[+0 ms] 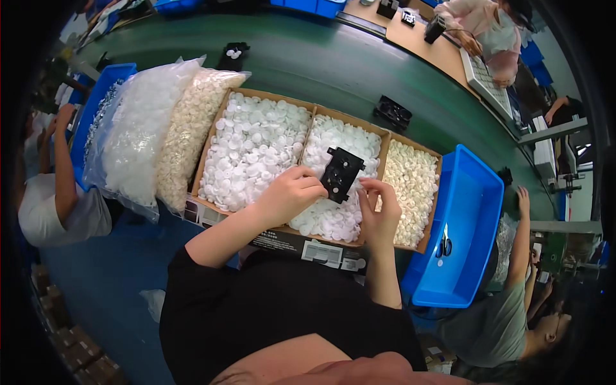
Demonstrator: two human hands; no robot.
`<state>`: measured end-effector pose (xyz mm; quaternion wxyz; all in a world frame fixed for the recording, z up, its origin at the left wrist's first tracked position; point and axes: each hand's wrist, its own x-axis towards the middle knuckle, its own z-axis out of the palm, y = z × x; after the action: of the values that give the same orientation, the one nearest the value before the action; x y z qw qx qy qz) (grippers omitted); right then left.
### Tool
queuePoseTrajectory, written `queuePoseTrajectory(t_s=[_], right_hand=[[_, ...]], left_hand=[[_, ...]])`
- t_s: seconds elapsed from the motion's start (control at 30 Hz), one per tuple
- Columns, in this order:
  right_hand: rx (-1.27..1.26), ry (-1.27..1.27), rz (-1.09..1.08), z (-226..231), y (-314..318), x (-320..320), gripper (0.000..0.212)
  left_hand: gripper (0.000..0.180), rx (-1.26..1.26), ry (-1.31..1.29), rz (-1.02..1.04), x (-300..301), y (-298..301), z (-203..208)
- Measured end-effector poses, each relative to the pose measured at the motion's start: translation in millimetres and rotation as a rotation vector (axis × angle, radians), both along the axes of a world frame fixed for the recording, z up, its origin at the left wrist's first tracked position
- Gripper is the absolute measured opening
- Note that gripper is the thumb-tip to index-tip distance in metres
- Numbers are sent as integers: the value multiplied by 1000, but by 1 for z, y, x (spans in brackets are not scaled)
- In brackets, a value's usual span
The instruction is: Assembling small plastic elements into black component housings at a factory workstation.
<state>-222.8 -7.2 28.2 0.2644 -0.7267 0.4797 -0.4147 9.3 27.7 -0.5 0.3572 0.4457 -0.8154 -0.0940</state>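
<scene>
A black plastic housing [342, 176] with small holes and pegs is held over the middle compartment of a cardboard box [314, 110]. My left hand [292, 196] is closed on its left edge with thumb and fingers. Beside the housing's right edge, my right hand [381, 208] is curled in a pinch; what its fingertips hold, if anything, is too small to make out. White round plastic gears [260, 138] fill the left compartment. More white plastic pieces [330, 221] lie in the middle one, under the housing, and cream-coloured small parts [407, 186] in the right one.
Right of the box stands a blue bin [471, 218] with scissors [444, 245]. Clear bags of white parts [138, 128] and cream parts [192, 122] lean at the left. Black housings [393, 112] sit on the green conveyor belt [301, 61]. Co-workers sit on both sides and across.
</scene>
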Motion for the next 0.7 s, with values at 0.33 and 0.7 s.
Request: queuePoseTrajectory(t_s=[0.33, 0.7], right_hand=[[64, -18, 122, -3, -4, 24, 29], [-205, 233, 166, -4, -6, 35, 25]], left_hand=[[11, 21, 49, 52, -7, 5, -1], [18, 8, -4, 53, -3, 5, 1]])
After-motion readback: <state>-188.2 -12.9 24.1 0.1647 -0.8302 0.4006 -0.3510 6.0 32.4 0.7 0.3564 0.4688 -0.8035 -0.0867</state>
